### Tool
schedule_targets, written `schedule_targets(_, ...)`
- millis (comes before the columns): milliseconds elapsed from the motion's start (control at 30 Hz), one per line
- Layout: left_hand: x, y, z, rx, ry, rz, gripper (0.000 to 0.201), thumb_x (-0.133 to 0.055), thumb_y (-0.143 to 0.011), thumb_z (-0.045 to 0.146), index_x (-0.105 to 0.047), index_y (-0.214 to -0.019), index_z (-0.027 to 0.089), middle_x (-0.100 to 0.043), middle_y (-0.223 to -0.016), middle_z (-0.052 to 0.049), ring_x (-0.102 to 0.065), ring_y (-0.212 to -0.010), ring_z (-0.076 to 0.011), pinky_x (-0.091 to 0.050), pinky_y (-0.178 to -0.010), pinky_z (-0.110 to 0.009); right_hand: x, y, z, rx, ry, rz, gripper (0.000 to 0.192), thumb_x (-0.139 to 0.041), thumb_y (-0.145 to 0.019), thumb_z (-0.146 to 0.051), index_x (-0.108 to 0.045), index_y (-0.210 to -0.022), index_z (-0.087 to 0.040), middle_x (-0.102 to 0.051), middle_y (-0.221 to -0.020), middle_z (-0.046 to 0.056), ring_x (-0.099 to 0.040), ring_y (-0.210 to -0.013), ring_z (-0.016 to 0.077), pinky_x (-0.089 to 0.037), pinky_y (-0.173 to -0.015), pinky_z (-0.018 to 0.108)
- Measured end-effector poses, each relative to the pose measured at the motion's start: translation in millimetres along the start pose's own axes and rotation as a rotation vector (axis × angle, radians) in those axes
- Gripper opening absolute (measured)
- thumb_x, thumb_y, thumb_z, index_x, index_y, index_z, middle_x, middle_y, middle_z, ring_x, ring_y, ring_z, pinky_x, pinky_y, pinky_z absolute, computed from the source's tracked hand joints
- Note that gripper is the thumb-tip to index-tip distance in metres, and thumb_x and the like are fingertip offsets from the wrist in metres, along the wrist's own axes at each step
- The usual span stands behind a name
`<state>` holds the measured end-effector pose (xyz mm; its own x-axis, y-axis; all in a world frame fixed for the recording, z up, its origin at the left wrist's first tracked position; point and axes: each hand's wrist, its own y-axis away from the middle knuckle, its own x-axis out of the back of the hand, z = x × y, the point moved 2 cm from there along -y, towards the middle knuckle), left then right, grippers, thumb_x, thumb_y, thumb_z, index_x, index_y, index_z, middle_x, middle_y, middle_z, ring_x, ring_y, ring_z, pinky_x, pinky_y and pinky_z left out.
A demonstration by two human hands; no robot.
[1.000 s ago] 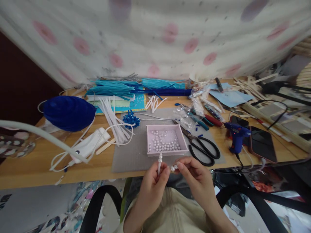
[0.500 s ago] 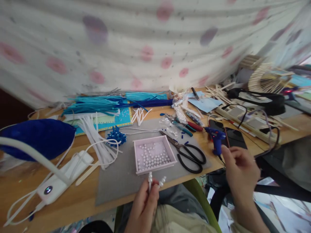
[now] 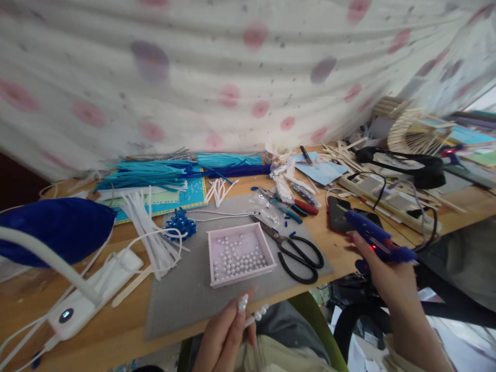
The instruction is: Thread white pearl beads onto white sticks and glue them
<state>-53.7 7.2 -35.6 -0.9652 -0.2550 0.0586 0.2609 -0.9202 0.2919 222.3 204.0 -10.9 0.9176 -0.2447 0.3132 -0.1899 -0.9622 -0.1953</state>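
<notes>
My left hand (image 3: 228, 330) is closed at the table's front edge. Between its fingers are short white stems tipped with pearl beads (image 3: 261, 312); how many stems there are is partly hidden by the fingers. Off to the right, my right hand (image 3: 391, 279) grips a blue hot glue gun (image 3: 374, 235) with a red light on it, its nozzle toward the upper left. Just beyond my left hand lies a pale pink tray (image 3: 242, 280) holding many loose pearl beads (image 3: 242, 258). Black-handled scissors (image 3: 298, 253) rest beside the tray on a grey mat (image 3: 182, 305).
A blue tinsel pompom (image 3: 181, 223) and white pipe cleaners (image 3: 149, 227) lie left of the tray. Behind are turquoise pipe cleaners (image 3: 151, 174) and pliers (image 3: 289, 209). A white lamp base (image 3: 93, 289) stands left; phones (image 3: 337, 214) and a power strip (image 3: 391, 199) lie right.
My right hand has taken hold of the glue gun, lifted it off the table and turned it. My left hand has shifted slightly, still holding the beaded stems.
</notes>
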Motion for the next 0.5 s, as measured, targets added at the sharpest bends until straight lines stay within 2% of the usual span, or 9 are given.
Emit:
schedule_targets(67, -5.0, -1.9, 3.0, -0.043, 0.019, -0.019, 0.055, -0.045, -0.093, 0.067, -0.061, -0.116, 0.021, -0.067, -0.061, 0.000, -0.048, -0.052, -0.0150, -0.038, -0.057, -0.029, 2.5, 22.8, -11.8, -0.086, -0.207, -0.171, 0.033, -0.076, -0.077, -0.054, -0.068, -0.080, -0.022, -0.068, -0.076, 0.004, -0.059, -0.051, 0.0175, -0.045, -0.043, 0.029)
schedule_targets(167, -12.0, -1.5, 9.3, -0.100, 0.109, -0.029, 0.043, -0.045, -0.094, 0.066, -0.052, -0.099, 0.023, -0.069, -0.062, 0.002, -0.051, -0.052, -0.0134, -0.038, -0.056, -0.027, -3.0, 54.4, -27.2, -0.064, -0.384, -0.469, 0.042, -0.068, -0.081, -0.064, -0.071, -0.082, -0.022, -0.070, -0.073, 0.006, -0.053, -0.040, 0.0152, -0.041, -0.035, 0.028)
schedule_targets(233, -13.5, 2.6, 15.8, -0.164, 0.118, -0.001, 0.038, -0.049, -0.096, 0.060, -0.053, -0.090, 0.023, -0.069, -0.068, 0.001, -0.052, -0.054, -0.0121, -0.037, -0.056, -0.025, -5.9, 71.8, -32.4, -0.029, -0.423, -0.531, 0.043, -0.065, -0.084, -0.064, -0.073, -0.083, -0.022, -0.073, -0.073, 0.008, -0.060, -0.047, 0.0201, -0.049, -0.043, 0.034)
schedule_targets(333, -9.9, 12.0, 24.2, -0.276, 0.100, 0.122, 0.031, -0.056, -0.096, 0.050, -0.061, -0.085, 0.022, -0.066, -0.071, 0.001, -0.058, -0.067, -0.0136, -0.041, -0.064, -0.025, -8.1, 90.1, -34.0, -0.001, -0.447, -0.542, 0.038, -0.069, -0.083, -0.058, -0.076, -0.093, -0.022, -0.073, -0.069, 0.009, -0.069, -0.062, 0.0284, -0.058, -0.066, 0.045)
schedule_targets(400, -6.0, 17.7, 26.1, -0.313, 0.068, 0.200, 0.025, -0.057, -0.097, 0.042, -0.065, -0.085, 0.022, -0.066, -0.074, 0.000, -0.059, -0.070, -0.0146, -0.043, -0.066, -0.025, -12.5, 96.6, -34.7, 0.006, -0.463, -0.594, 0.037, -0.070, -0.081, -0.057, -0.076, -0.091, -0.022, -0.072, -0.064, 0.008, -0.069, -0.061, 0.0291, -0.058, -0.065, 0.045)
schedule_targets(500, -1.8, 22.8, 26.2, -0.357, -0.014, 0.229, 0.016, -0.057, -0.097, 0.031, -0.067, -0.089, 0.022, -0.068, -0.076, -0.001, -0.060, -0.069, -0.0149, -0.044, -0.064, -0.025, -27.3, 100.4, -40.9, -0.060, -0.501, -0.682, 0.048, -0.060, -0.083, -0.066, -0.070, -0.066, -0.023, -0.064, -0.051, 0.007, -0.065, -0.055, 0.0274, -0.054, -0.055, 0.040)
